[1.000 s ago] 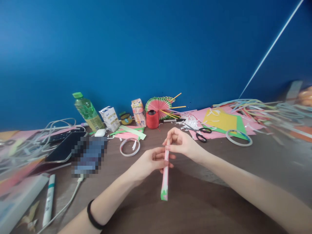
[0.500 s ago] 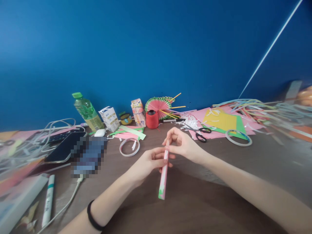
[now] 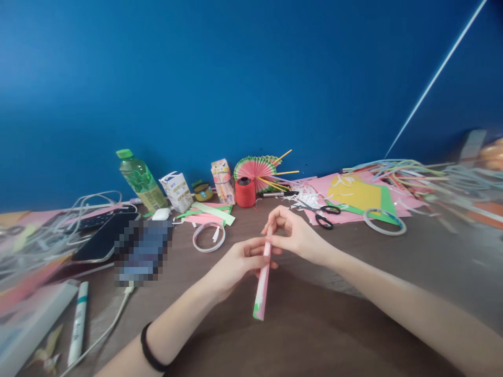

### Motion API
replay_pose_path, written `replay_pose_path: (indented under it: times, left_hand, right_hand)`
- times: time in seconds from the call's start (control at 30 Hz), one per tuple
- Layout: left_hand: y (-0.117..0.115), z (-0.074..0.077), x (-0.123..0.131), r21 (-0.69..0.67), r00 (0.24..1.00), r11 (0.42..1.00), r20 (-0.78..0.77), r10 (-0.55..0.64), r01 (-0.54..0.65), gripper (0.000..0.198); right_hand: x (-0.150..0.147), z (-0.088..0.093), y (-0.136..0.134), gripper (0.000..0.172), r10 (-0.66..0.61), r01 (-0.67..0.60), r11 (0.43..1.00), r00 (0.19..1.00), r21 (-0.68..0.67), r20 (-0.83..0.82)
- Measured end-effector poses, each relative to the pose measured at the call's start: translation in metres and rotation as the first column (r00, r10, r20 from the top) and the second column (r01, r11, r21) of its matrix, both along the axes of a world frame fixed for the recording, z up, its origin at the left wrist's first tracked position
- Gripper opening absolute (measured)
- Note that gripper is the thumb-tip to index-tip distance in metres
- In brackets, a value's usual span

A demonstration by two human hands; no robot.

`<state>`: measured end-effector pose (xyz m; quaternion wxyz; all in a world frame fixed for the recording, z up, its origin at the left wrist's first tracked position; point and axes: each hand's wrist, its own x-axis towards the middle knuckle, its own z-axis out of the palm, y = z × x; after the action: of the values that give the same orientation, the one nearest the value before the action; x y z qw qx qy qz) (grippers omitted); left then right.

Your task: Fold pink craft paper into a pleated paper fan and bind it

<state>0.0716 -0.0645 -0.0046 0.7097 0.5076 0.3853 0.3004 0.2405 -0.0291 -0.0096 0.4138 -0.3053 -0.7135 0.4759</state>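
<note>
Between my hands, above the brown table, is a narrow folded strip of pink paper [image 3: 261, 293] with a white band along it and green at its near end. My left hand [image 3: 248, 260] pinches it around the middle, thumb on top and fingers behind. My right hand [image 3: 288, 234] grips the far end between thumb and fingertips. The strip slants, its near end pointing toward me. Beyond my hands stand a red thread spool [image 3: 245, 193] and a pleated pink-and-green paper fan [image 3: 255, 170].
A roll of tape [image 3: 195, 245] lies left of my hands. Black-handled scissors [image 3: 325, 221], coloured paper sheets [image 3: 356, 195] and another tape roll [image 3: 401, 228] lie to the right. At left are a green-capped bottle [image 3: 141, 180], a carton [image 3: 176, 191], phones [image 3: 106, 235] and a marker [image 3: 78, 324].
The near end of the folded paper strip has swung slightly left and turned a little. Both hands stay almost in place and keep their hold.
</note>
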Motion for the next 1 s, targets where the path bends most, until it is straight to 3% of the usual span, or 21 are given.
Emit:
replay_pose_path:
  times: [0.63,1.0]
  left_hand:
    - [0.001,-0.010,0.004,0.035,0.997,0.997,-0.021,0.073,-0.072,0.026]
    - [0.005,-0.004,-0.002,0.050,0.997,0.999,-0.071,0.020,-0.017,0.035]
  right_hand:
    - [-0.002,0.000,-0.005,0.017,-0.034,0.028,0.997,0.997,0.076,0.071]
    - [-0.002,-0.002,-0.003,0.019,0.036,-0.036,0.999,0.999,-0.010,0.001]
